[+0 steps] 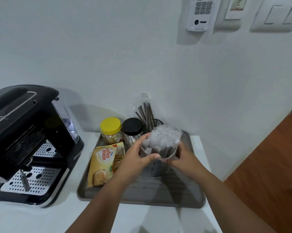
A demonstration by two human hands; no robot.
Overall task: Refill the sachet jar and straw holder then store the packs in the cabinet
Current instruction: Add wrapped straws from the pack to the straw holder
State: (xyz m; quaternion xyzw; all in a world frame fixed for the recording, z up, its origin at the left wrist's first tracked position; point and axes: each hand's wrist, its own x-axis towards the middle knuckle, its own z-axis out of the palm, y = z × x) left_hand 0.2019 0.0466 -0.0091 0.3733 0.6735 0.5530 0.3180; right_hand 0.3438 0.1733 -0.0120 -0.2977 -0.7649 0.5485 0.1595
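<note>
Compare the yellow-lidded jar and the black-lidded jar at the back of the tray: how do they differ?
The yellow-lidded jar has a bright yellow cap; the black-lidded jar has a black one. The yellow-lidded jar holds squarish yellowish packets, the black-lidded jar slim pale sticks. The yellow-lidded jar stands further left, nearer the coffee machine. Both are clear, capped, upright and side by side on the grey tray.
</note>
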